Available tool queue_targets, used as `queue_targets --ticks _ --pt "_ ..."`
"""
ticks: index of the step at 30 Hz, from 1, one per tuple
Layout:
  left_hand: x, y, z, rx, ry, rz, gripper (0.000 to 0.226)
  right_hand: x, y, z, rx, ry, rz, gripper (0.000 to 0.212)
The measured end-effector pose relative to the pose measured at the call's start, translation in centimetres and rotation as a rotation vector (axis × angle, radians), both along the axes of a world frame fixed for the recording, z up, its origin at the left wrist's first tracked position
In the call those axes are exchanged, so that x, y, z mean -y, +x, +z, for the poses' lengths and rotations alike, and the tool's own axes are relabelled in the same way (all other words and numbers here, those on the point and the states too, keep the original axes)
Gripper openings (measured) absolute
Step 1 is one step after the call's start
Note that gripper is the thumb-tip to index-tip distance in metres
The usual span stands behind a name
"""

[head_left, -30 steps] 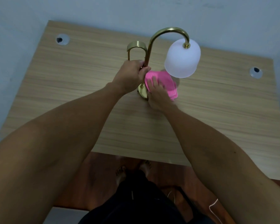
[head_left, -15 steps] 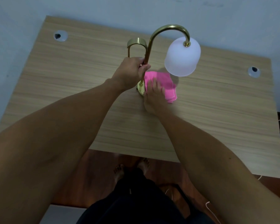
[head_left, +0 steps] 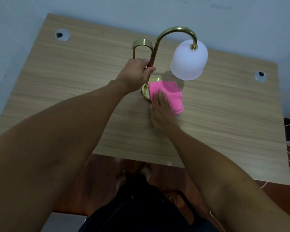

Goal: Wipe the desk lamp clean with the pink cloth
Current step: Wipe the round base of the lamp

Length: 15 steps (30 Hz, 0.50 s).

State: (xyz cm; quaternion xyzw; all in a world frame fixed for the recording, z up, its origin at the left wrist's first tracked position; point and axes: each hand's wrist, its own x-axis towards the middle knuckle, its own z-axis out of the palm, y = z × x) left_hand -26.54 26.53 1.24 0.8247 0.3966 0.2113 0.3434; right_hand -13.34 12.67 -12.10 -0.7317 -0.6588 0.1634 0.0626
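Now the pink cloth [head_left: 167,96] has slid a little toward the near edge of the lamp's round brass base [head_left: 146,92], compared with a second ago, when it sat higher and closer against the stem. The flat right hand [head_left: 161,111] has drawn back with it. I judge that the base is being rubbed in short strokes and that the shade and curved neck are yet to be wiped.

The desk lamp [head_left: 157,47] stands upright on the counter [head_left: 74,81], its long axis running up the thin brass stem, which bends over at the top so the white shade [head_left: 188,60] hangs mouth-down, off to the right of the left hand's fingers [head_left: 150,69]. Those fingers are curled shut round the stem partway up, steadying it as before. The right hand's fingers lie extended and pressed flat on the cloth, gripping nothing; the cloth spreads beneath and beyond their tips, partly over the base and partly on the counter.
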Motion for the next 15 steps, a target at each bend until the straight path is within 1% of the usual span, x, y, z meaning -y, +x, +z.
queue_targets --ticks 3,4,6,8,10,12,15 --pt "0.0 0.1 0.0 0.001 -0.005 0.005 0.029 -3.0 1.7 0.8 0.018 -0.045 -0.076 0.061" --pt "0.0 0.1 0.0 -0.001 -0.009 0.008 0.029 -3.8 1.8 1.0 -0.003 -0.065 -0.103 0.062" --pt "-0.1 0.1 0.0 -0.005 -0.008 0.011 0.03 -4.1 0.8 0.9 -0.029 -0.067 -0.159 0.063" --pt "-0.1 0.1 0.1 -0.014 -0.004 0.014 0.031 -3.0 -1.5 0.4 0.002 -0.068 -0.19 0.061" --pt "-0.2 0.0 0.1 -0.024 -0.011 0.011 0.031 -1.8 -4.5 -0.1 0.005 -0.083 -0.187 0.059" --pt "-0.1 0.0 0.1 -0.026 -0.02 0.006 0.032 -1.6 -6.7 -0.2 -0.013 -0.048 -0.171 0.059" --pt "0.0 0.1 0.2 -0.02 -0.034 -0.001 0.032 -2.1 -7.2 -0.1 -0.033 0.004 -0.132 0.057"
